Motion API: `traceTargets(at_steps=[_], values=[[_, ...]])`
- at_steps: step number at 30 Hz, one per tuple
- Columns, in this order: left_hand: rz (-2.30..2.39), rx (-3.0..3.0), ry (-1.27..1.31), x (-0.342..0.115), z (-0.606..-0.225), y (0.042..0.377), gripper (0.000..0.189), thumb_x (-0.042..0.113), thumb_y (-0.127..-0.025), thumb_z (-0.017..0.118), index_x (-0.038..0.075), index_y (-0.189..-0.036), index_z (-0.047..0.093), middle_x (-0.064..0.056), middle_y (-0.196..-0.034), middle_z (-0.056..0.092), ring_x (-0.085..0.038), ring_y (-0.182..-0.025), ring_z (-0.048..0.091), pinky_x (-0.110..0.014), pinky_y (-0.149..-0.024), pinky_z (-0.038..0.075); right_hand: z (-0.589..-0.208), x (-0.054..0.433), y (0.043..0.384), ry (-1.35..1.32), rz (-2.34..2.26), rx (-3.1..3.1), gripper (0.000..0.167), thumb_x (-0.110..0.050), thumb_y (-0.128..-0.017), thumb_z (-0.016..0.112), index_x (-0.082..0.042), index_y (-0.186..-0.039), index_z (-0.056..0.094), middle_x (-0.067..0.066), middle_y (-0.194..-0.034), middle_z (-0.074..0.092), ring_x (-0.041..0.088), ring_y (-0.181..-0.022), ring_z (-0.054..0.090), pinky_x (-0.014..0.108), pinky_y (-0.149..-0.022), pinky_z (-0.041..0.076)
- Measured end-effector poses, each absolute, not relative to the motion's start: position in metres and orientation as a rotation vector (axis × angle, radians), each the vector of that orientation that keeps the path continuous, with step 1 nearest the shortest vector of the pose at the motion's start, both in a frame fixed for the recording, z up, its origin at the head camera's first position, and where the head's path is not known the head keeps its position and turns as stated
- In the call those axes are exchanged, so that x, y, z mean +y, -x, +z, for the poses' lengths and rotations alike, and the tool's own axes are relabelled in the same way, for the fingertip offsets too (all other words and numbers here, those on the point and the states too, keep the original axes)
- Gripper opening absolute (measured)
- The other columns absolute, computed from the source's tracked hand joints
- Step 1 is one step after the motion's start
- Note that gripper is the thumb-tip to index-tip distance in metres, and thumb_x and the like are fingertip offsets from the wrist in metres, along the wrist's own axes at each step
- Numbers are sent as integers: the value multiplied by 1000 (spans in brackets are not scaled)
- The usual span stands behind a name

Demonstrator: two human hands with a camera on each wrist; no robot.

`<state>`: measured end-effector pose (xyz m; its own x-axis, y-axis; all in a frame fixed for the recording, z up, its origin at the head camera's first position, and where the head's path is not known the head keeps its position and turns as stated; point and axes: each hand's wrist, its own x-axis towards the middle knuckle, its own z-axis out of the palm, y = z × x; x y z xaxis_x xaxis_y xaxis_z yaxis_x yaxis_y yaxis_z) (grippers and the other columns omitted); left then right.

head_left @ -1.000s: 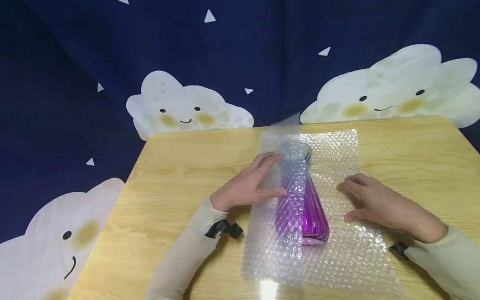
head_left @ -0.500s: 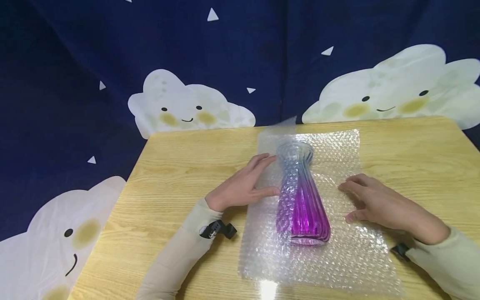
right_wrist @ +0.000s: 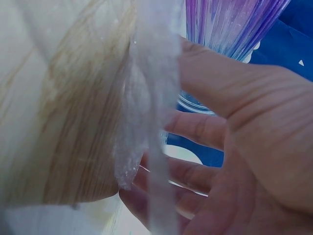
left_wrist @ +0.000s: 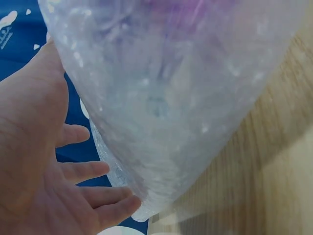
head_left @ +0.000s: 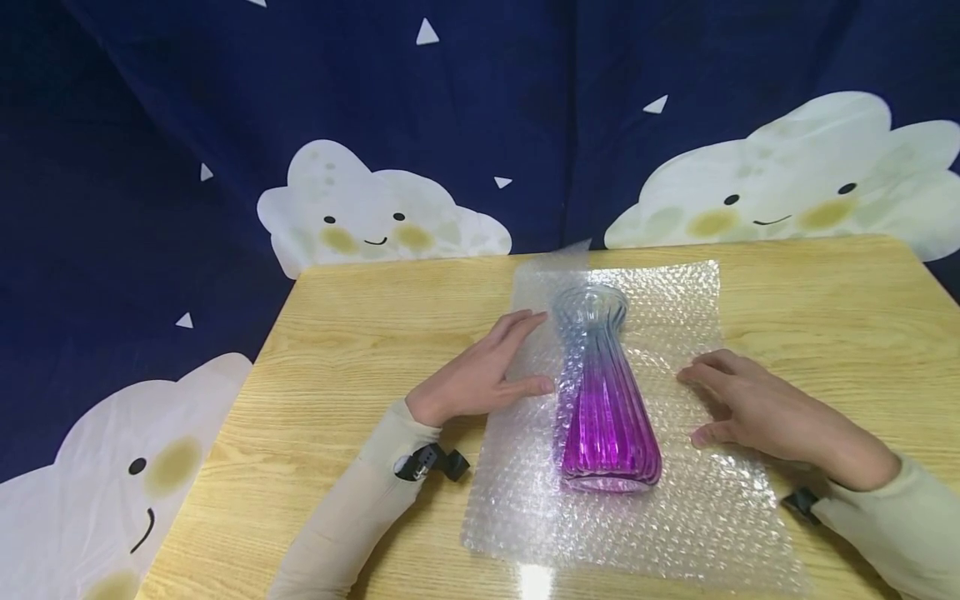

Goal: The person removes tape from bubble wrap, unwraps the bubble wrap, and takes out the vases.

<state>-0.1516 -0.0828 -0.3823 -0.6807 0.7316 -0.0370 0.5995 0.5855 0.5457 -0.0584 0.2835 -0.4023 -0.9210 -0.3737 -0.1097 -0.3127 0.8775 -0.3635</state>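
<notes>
A ribbed glass vase [head_left: 611, 408], clear blue at its neck and purple at its base, lies on a sheet of bubble wrap [head_left: 705, 517]. The sheet's left part stands partly folded up and covers the vase's left side. Against that flap is my left hand [head_left: 483, 371], thumb and fingers spread. In the left wrist view the flap [left_wrist: 161, 122] fills the middle, with purple showing faintly through it. My right hand [head_left: 765, 408] rests at the wrap's right side, fingers loosely bent. The right wrist view shows the wrap's edge [right_wrist: 159, 122] in front of its fingers; contact is unclear.
A light wooden table [head_left: 360, 333] carries everything. A dark blue curtain [head_left: 450, 100] with printed clouds hangs behind the table's back edge. Small black cameras [head_left: 431, 462] sit on both wrists.
The left flap of bubble wrap has swung leftward, uncovering more of the vase. My left hand has shifted slightly left with it. My right hand has barely moved.
</notes>
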Motion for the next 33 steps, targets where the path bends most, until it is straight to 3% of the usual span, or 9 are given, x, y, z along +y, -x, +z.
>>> traceTargets(at_steps=[6,16,26,33], values=[[726,2532,-1092,-84,-384,151,120,99,-75,34,26,-168,9,-11,-174,14,-39,-153,40,-56,-118,44,-403,283,58,523,-519,2872,85,-46,-74,88,-7,-143,58,29,-146,52,53,-131,50,73,-104,45],[704,2525,-1058,-83,-386,146,132,107,-62,25,29,-168,8,-10,-176,9,-41,-152,40,-59,-114,47,-404,282,59,533,-497,2875,88,-50,-72,87,-6,-143,58,30,-144,52,54,-129,51,73,-103,46],[706,2522,-1071,-81,-388,146,126,106,-67,26,32,-168,9,-8,-176,8,-39,-155,36,-58,-115,47,-404,283,58,526,-489,2881,85,-49,-73,88,-7,-141,59,30,-144,51,54,-128,51,73,-101,47],[692,2527,-1082,-81,-391,147,105,83,-86,56,36,-167,8,-6,-177,7,-37,-157,33,-56,-118,44,-403,283,60,527,-503,2875,86,-48,-74,87,-6,-143,59,30,-145,52,54,-129,51,73,-103,45]])
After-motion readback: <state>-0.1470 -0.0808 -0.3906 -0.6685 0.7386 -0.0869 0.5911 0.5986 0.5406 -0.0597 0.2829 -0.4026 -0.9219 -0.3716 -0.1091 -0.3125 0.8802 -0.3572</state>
